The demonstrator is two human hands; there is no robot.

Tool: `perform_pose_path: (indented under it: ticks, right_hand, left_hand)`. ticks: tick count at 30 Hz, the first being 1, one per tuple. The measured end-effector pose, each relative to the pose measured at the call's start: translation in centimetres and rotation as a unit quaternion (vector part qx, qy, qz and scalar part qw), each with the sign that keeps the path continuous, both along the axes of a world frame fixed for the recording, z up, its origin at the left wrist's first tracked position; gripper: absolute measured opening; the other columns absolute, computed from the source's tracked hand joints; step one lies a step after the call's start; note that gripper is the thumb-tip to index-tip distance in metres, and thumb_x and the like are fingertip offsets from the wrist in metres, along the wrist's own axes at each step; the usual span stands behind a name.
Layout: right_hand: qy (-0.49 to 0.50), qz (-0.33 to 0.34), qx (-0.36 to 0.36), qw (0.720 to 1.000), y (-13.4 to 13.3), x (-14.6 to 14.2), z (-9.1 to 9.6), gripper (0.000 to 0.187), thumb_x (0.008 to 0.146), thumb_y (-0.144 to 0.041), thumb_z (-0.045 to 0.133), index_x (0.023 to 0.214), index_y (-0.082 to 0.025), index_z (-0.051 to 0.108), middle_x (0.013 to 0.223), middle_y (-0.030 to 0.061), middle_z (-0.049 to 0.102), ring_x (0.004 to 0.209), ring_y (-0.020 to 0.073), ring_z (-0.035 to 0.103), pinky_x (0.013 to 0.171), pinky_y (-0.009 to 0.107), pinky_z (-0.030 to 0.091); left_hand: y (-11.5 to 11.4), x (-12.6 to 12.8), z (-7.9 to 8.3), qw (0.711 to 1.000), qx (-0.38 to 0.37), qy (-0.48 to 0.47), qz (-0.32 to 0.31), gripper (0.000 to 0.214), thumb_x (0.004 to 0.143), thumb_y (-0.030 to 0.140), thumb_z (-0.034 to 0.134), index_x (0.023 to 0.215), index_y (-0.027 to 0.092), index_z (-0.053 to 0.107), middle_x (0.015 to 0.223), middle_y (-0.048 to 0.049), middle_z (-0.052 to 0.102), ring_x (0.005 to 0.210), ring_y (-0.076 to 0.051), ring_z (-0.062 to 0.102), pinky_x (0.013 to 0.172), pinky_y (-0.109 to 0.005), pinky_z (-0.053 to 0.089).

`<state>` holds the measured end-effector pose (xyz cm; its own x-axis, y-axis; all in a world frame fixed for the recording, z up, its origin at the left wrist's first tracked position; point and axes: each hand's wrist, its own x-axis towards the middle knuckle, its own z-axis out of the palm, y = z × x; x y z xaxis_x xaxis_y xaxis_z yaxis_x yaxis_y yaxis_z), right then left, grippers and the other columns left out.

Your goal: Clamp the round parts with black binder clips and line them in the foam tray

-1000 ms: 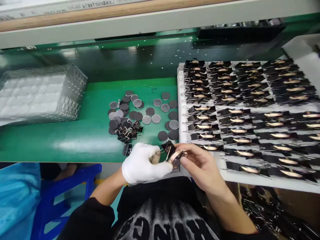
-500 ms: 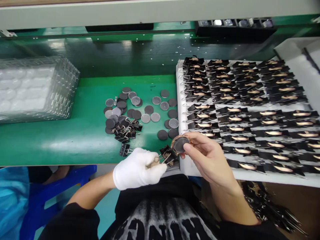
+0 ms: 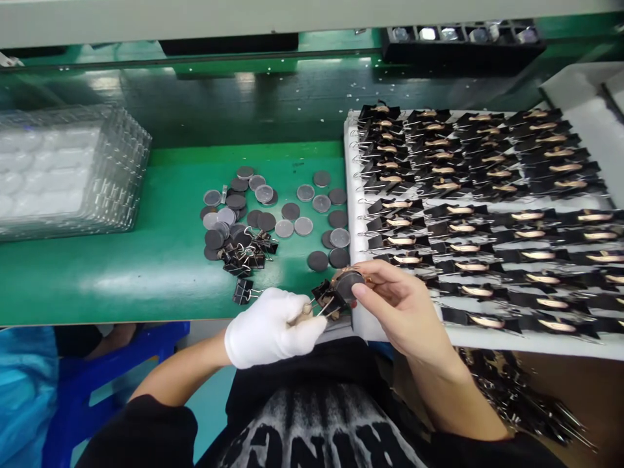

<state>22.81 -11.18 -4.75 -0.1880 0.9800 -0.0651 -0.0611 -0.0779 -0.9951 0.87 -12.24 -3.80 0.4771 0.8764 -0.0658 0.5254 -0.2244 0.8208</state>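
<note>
My left hand (image 3: pixel 273 328), in a white glove, pinches the wire handles of a black binder clip (image 3: pixel 322 292). My bare right hand (image 3: pixel 397 302) holds a watch case (image 3: pixel 347 286) with a rose-gold rim and a dark grey disc over its face, the thumb pressed on the disc. The clip's jaws meet the left edge of the watch case; whether they grip it is hard to see. Loose grey discs (image 3: pixel 290 211) lie on the green table beyond my hands, and a heap of binder clips (image 3: pixel 246 253) rests beside them.
At right, a white foam tray (image 3: pixel 355 260) bears rows of clipped rose-gold pieces (image 3: pixel 470 267). Stacked clear plastic trays (image 3: pixel 73 175) stand at left. A black compartment box (image 3: pixel 463 55) sits at the back. More clips (image 3: pixel 521 396) lie low at right, and a blue stool (image 3: pixel 112 364) is below left.
My right hand has brought the watch case left, up against the binder clip in my left hand. The left hand has barely moved. The view has shifted slightly.
</note>
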Motion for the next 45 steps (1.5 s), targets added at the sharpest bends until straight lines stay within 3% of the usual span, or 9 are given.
perform_pose_path:
  ticks: [11, 16, 19, 23, 25, 30, 34, 39, 45]
  right_hand:
    - [-0.037, -0.023, 0.014, 0.999, -0.4, -0.7, 0.4, 0.010, 0.091, -0.025, 0.077, 0.101, -0.025, 0.076, 0.092, 0.0017, 0.080, 0.078, 0.0116, 0.072, 0.073, 0.017, 0.059]
    - [-0.005, -0.021, 0.016, 1.000, -0.9, -0.4, 0.3, 0.013, 0.091, -0.027, 0.078, 0.104, -0.026, 0.076, 0.097, 0.0040, 0.079, 0.084, 0.0162, 0.074, 0.078, 0.025, 0.061]
    - [0.113, -0.036, -0.019, 0.993, -1.2, -0.8, 0.2, 0.015, 0.090, -0.037, 0.079, 0.102, -0.028, 0.075, 0.095, 0.0047, 0.077, 0.088, 0.0222, 0.075, 0.081, 0.034, 0.063]
    - [0.206, -0.054, -0.051, 0.976, -1.4, -2.3, 0.1, 0.023, 0.084, -0.046, 0.082, 0.089, -0.025, 0.075, 0.081, 0.0021, 0.067, 0.069, 0.0180, 0.068, 0.063, 0.030, 0.059]
    - [0.216, -0.048, -0.067, 0.973, -1.5, -3.1, -0.2, 0.024, 0.085, -0.047, 0.082, 0.090, -0.024, 0.076, 0.084, 0.0026, 0.068, 0.070, 0.0159, 0.065, 0.063, 0.027, 0.057]
    - [0.207, 0.017, -0.099, 0.973, -1.9, -3.6, -0.8, 0.018, 0.090, -0.040, 0.080, 0.102, -0.026, 0.077, 0.082, 0.0017, 0.073, 0.072, 0.0139, 0.068, 0.067, 0.023, 0.057]
    - [0.100, 0.035, 0.048, 0.993, -1.9, -2.7, -0.1, 0.007, 0.090, -0.028, 0.079, 0.097, -0.027, 0.079, 0.097, 0.0048, 0.074, 0.094, 0.0180, 0.071, 0.082, 0.028, 0.059]
    - [-0.036, 0.052, 0.134, 0.989, -1.5, -2.1, 1.3, 0.015, 0.090, -0.024, 0.079, 0.103, -0.030, 0.081, 0.141, 0.0088, 0.065, 0.131, 0.0289, 0.061, 0.102, 0.040, 0.056]
    - [-0.025, 0.094, 0.134, 0.986, -0.9, -2.4, 0.6, 0.016, 0.087, -0.025, 0.082, 0.103, -0.030, 0.082, 0.122, 0.0066, 0.072, 0.109, 0.0227, 0.070, 0.093, 0.035, 0.059]
  left_hand:
    - [-0.5, 0.4, -1.4, 1.000, -0.013, -0.018, 0.014, 0.041, 0.091, 0.031, 0.052, 0.060, 0.020, 0.027, 0.055, 0.0065, 0.025, 0.052, -0.008, 0.024, 0.052, -0.027, 0.021]
    - [-0.3, -1.3, 1.0, 0.993, -0.022, 0.076, -0.087, 0.033, 0.096, 0.037, 0.056, 0.069, 0.020, 0.050, 0.056, 0.0071, 0.043, 0.051, -0.009, 0.037, 0.054, -0.026, 0.027]
    - [0.3, -3.0, 2.8, 0.981, 0.112, 0.136, -0.077, 0.029, 0.098, 0.047, 0.057, 0.094, 0.021, 0.069, 0.061, 0.0055, 0.058, 0.055, -0.012, 0.051, 0.060, -0.027, 0.033]
    - [2.9, -4.7, 3.5, 0.870, 0.319, 0.368, 0.079, 0.038, 0.099, 0.050, 0.060, 0.119, 0.020, 0.071, 0.091, -0.0087, 0.071, 0.081, -0.025, 0.062, 0.070, -0.035, 0.036]
    - [4.5, -5.1, 3.2, 0.833, 0.323, 0.445, 0.060, 0.034, 0.098, 0.047, 0.063, 0.119, 0.023, 0.073, 0.102, -0.0121, 0.070, 0.094, -0.030, 0.062, 0.074, -0.039, 0.036]
    - [6.4, -5.5, 3.0, 0.876, 0.317, 0.360, 0.047, 0.028, 0.101, 0.045, 0.059, 0.096, 0.023, 0.074, 0.106, -0.0079, 0.071, 0.102, -0.027, 0.064, 0.087, -0.043, 0.042]
    - [5.5, -4.9, 4.8, 0.936, 0.265, 0.210, 0.102, 0.017, 0.103, 0.034, 0.057, 0.107, 0.019, 0.064, 0.125, -0.0079, 0.070, 0.113, -0.020, 0.067, 0.095, -0.034, 0.050]
    - [4.3, -3.0, 6.9, 0.979, 0.120, 0.167, -0.001, 0.017, 0.102, 0.032, 0.057, 0.115, 0.023, 0.064, 0.110, 0.0002, 0.073, 0.095, -0.014, 0.071, 0.084, -0.026, 0.053]
    - [3.6, -1.4, 6.4, 0.998, 0.042, 0.053, -0.020, 0.051, 0.095, 0.039, 0.067, 0.142, 0.027, 0.052, 0.095, 0.0030, 0.070, 0.079, -0.012, 0.066, 0.072, -0.025, 0.052]
